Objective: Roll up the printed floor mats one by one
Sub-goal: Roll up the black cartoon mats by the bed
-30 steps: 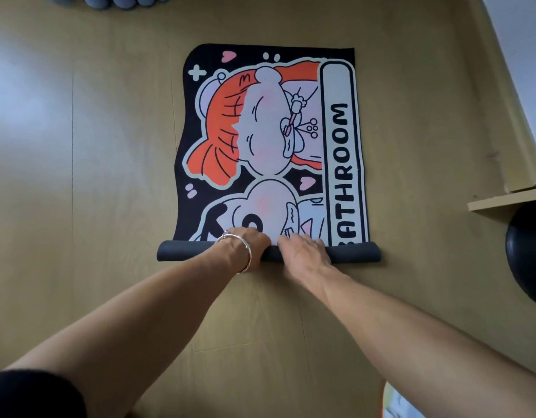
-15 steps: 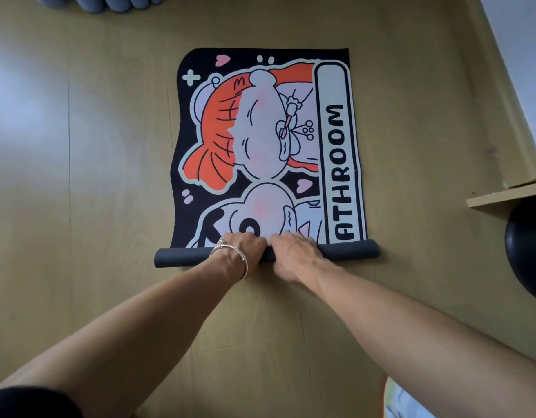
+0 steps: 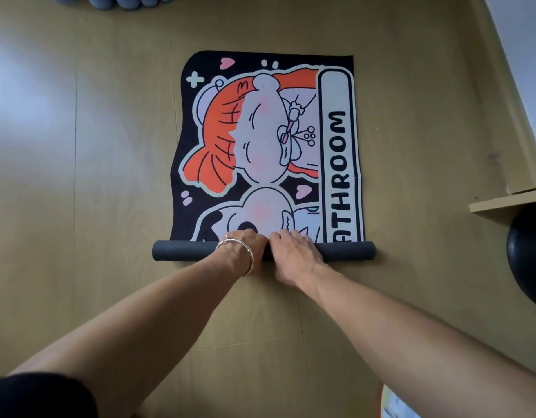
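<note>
A printed floor mat (image 3: 269, 140) lies flat on the wooden floor, black with an orange-haired cartoon figure and the word BATHROOM along its right side. Its near end is wound into a dark grey roll (image 3: 182, 251) that runs across the mat's full width. My left hand (image 3: 245, 247), with a silver bangle on the wrist, and my right hand (image 3: 294, 254) sit side by side on the middle of the roll. The fingers of both curl over its top onto the printed face. The first letter of the word is hidden in the roll.
Several dark grey rolled shapes (image 3: 125, 0) lie at the top edge. A wooden shelf edge (image 3: 508, 202) and a black round object (image 3: 529, 257) stand at the right. The corner of another printed item (image 3: 396, 405) shows at the bottom.
The roll has turned a little further away from me, and the letters B and part of A have gone under it. Both hands stayed on its middle.
</note>
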Demonstrator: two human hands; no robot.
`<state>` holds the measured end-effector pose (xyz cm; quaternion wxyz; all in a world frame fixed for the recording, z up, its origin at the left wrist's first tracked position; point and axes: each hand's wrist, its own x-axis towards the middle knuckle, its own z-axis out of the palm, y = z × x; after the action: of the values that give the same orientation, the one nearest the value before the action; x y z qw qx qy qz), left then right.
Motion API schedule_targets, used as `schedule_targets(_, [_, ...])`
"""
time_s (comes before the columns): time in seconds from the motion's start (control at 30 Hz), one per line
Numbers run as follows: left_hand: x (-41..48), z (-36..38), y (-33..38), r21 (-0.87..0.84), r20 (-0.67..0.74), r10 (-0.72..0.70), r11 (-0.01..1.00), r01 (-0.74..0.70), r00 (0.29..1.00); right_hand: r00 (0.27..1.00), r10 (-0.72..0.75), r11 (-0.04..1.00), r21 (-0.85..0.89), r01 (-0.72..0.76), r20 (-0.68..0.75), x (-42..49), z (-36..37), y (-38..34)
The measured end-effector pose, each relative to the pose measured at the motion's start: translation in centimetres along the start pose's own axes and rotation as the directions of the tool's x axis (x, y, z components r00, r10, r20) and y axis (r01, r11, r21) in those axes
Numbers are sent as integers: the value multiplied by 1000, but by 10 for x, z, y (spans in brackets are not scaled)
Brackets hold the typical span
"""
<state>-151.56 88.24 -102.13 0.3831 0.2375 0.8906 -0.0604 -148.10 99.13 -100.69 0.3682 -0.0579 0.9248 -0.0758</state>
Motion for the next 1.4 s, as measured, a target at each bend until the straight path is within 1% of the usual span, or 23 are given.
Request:
schedule_targets(0.1, [-5,6,4,35,-137,66,997,-62,988,998,34,999,8,-34,47,3,-5,1])
schedule_targets(0.13, [-8,9,5,44,-155,63,997,-56,986,997,29,1000,2,-29,65,4,-7,2])
schedule_targets(0.2, [-10,8,8,25,-119,20,1000,-17,993,997,14,1000,3,-14,79,5,-10,3])
schedule_targets(0.27, [-5,1,7,20,-58,-8,1000,9,998,999,3,1000,-3,-2,48,4,-8,3])
schedule_targets(0.33, [0,-5,4,-8,-26,-20,1000,20,999,1000,5,999,-52,-4,17,3,-5,4])
schedule_targets(0.4, [-2,-6,5,-40,-69,6,999,-9,998,999,41,997,-63,-38,36,3,-8,7])
schedule_targets(0.47, [-7,0,7,-7,-136,58,998,-60,989,993,70,997,-36,-67,94,6,-16,10])
schedule_targets(0.57, [-7,2,5,14,-135,56,998,-54,989,983,45,999,10,-48,176,7,-24,12])
schedule_targets(0.6, [-5,-2,3,12,-108,43,999,-42,993,985,35,999,25,-40,171,6,-24,12])
schedule_targets(0.67, [-1,-11,1,14,-51,41,999,-41,998,994,34,999,17,-36,105,2,-20,13])
schedule_targets(0.73, [1,-17,1,5,-36,65,998,-65,997,997,55,998,-10,-55,60,1,-20,15])
schedule_targets(0.77, [0,-18,1,-1,-50,78,997,-78,996,995,74,997,-17,-73,74,2,-22,16])
schedule_targets(0.83, [-3,-16,0,5,-113,100,995,-100,989,981,105,994,-39,-100,161,10,-31,19])
schedule_targets(0.9, [-4,-13,-3,31,-160,113,993,-110,981,961,111,993,-71,-96,253,17,-38,23])
schedule_targets(0.93, [-4,-12,-4,43,-164,107,994,-101,981,959,106,993,-72,-90,263,19,-39,24])
schedule_targets(1.0, [-5,-17,-7,60,-139,81,996,-73,987,974,92,995,-46,-85,205,18,-39,27])
schedule_targets(1.03, [-4,-20,-7,60,-111,71,996,-65,991,985,85,996,-46,-79,148,15,-37,29])
schedule_targets(1.07, [-3,-24,-7,49,-78,71,997,-67,994,992,79,996,-54,-74,95,12,-34,31])
schedule_targets(1.13, [0,-30,-6,38,-49,94,995,-92,994,996,73,996,-61,-70,45,8,-26,36])
schedule_targets(1.2, [0,-32,-8,52,-96,125,991,-120,988,993,91,995,-37,-88,78,11,-27,40])
schedule_targets(1.3, [-3,-25,-15,66,-196,149,988,-139,969,973,90,996,-23,-88,214,20,-38,43])
schedule_targets(1.33, [-3,-23,-17,60,-199,135,990,-125,971,970,86,996,-12,-86,226,21,-42,44])
schedule_targets(1.4, [-3,-22,-19,35,-160,92,996,-87,983,981,76,996,25,-82,177,19,-43,46])
